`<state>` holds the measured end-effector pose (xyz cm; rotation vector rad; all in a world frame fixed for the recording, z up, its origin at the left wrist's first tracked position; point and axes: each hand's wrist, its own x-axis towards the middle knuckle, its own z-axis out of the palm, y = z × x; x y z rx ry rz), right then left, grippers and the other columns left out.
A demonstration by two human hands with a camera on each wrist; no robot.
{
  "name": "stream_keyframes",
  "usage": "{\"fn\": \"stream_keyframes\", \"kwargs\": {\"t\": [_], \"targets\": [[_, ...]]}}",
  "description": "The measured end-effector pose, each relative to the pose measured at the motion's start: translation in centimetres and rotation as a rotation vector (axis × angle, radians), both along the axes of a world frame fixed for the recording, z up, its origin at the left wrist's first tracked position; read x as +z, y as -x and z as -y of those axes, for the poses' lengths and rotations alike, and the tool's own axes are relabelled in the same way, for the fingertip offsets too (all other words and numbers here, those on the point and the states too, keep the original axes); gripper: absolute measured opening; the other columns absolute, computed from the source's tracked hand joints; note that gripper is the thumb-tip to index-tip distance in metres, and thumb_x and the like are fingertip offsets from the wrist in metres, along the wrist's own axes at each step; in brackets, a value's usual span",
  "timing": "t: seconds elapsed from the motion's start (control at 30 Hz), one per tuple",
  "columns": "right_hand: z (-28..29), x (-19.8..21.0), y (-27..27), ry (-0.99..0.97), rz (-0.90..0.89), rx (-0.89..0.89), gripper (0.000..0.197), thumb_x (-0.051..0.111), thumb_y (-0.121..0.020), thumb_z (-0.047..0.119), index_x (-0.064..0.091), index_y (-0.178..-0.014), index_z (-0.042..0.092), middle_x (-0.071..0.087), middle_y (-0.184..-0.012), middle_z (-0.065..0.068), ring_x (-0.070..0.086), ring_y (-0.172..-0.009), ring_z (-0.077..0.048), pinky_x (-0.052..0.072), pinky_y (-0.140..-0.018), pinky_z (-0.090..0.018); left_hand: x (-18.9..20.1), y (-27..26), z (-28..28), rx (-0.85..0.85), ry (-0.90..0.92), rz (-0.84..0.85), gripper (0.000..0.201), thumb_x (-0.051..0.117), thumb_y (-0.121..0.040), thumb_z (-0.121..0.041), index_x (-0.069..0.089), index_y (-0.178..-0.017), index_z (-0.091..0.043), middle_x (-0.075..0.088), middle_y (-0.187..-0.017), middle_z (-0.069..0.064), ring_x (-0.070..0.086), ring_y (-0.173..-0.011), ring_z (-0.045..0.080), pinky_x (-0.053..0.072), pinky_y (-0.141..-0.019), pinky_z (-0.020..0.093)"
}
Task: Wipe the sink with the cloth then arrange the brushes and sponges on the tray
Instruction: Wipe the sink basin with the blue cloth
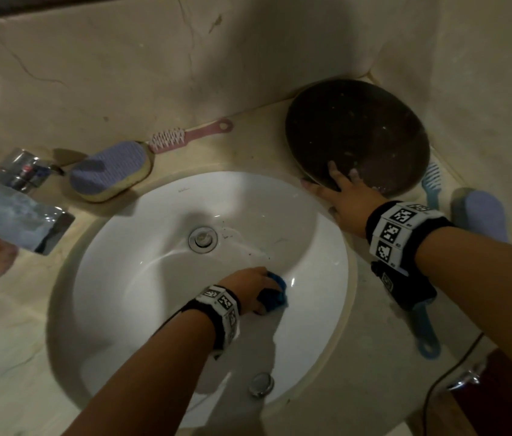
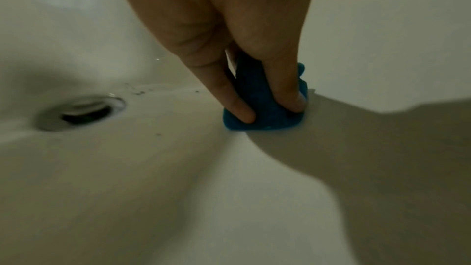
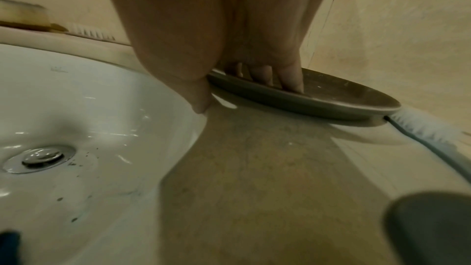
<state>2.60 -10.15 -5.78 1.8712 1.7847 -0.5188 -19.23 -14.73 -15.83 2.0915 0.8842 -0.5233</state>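
Observation:
My left hand point(image 1: 253, 287) is down in the white sink point(image 1: 154, 215) and pinches a small bunched blue cloth point(image 2: 262, 112) against the basin wall, to the right of the drain point(image 2: 81, 112). Dark specks lie around the drain. My right hand point(image 1: 335, 187) rests with straight fingers point(image 3: 290, 80) on the near rim of a dark round tray point(image 1: 358, 130), which sits in the counter's back right corner. A purple and yellow sponge point(image 1: 111, 169) and a pink brush point(image 1: 185, 136) lie behind the sink. A blue brush point(image 1: 430, 184) and a purple sponge point(image 1: 484, 215) lie right of the tray.
A chrome tap point(image 1: 18, 196) juts in from the left over the sink's edge. The tiled wall point(image 1: 154, 73) closes the back and right side. A dark cable point(image 1: 443, 379) runs along the counter's front right. An overflow cap point(image 1: 261, 384) sits in the near basin wall.

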Motion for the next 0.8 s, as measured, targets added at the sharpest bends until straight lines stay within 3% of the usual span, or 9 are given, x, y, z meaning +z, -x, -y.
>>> {"fn": "stream_keyframes", "kwargs": {"t": [0.1,0.27,0.4,0.53,0.7,0.8], "targets": [[0.1,0.0,0.1,-0.005,0.007,-0.001,0.074,0.039,-0.098,0.021,-0.01,-0.14,0.057,-0.023,-0.156,0.001,-0.004,-0.144,-0.041,0.016,-0.112,-0.064,1.0,0.1,-1.2,-0.054,-0.033,-0.064,0.054,0.067,-0.084,-0.028,0.05,-0.135,-0.024,0.051,-0.134,0.005,0.046,-0.125,0.027,0.039,-0.105,0.037],[0.2,-0.1,0.3,-0.007,0.004,-0.009,0.075,0.04,-0.098,0.019,-0.01,-0.139,0.057,-0.024,-0.156,0.002,-0.006,-0.144,-0.041,0.013,-0.112,-0.063,1.0,-1.9,1.4,-0.155,0.055,0.039,0.051,0.066,-0.084,-0.017,0.052,-0.134,-0.019,0.054,-0.132,0.009,0.049,-0.122,0.028,0.037,-0.103,0.033],[0.1,-0.1,0.2,-0.01,-0.012,-0.013,0.074,0.04,-0.098,0.019,-0.007,-0.14,0.057,-0.023,-0.156,0.002,-0.006,-0.144,-0.04,0.013,-0.113,-0.063,0.0,0.4,-0.6,0.018,-0.005,-0.011,0.043,0.064,-0.086,-0.018,0.057,-0.128,-0.023,0.057,-0.129,0.006,0.053,-0.118,0.026,0.041,-0.1,0.031],[0.1,-0.3,0.2,-0.021,-0.012,-0.005,0.074,0.039,-0.098,0.018,-0.008,-0.14,0.057,-0.022,-0.157,0.001,-0.005,-0.144,-0.041,0.015,-0.113,-0.063,-0.8,1.5,-2.7,0.218,-0.076,-0.04,0.048,0.068,-0.083,-0.015,0.058,-0.128,-0.023,0.06,-0.127,0.007,0.055,-0.117,0.026,0.042,-0.099,0.029],[-0.1,0.0,0.2,0.009,0.001,-0.007,0.076,0.039,-0.098,0.015,-0.01,-0.14,0.056,-0.024,-0.156,0.001,-0.006,-0.144,-0.041,0.015,-0.113,-0.063,0.4,-4.0,-2.1,0.214,-0.001,0.223,0.048,0.067,-0.084,-0.01,0.057,-0.13,-0.019,0.055,-0.134,0.008,0.051,-0.122,0.025,0.036,-0.101,0.022],[0.0,-0.1,0.2,0.004,0.009,0.008,0.077,0.038,-0.098,0.015,-0.012,-0.14,0.056,-0.024,-0.156,0.0,-0.005,-0.144,-0.041,0.016,-0.113,-0.063,0.7,-6.8,-1.9,0.208,-0.031,0.278,0.038,0.06,-0.09,-0.014,0.059,-0.128,-0.012,0.055,-0.134,0.011,0.051,-0.122,0.027,0.036,-0.102,0.026]]}}
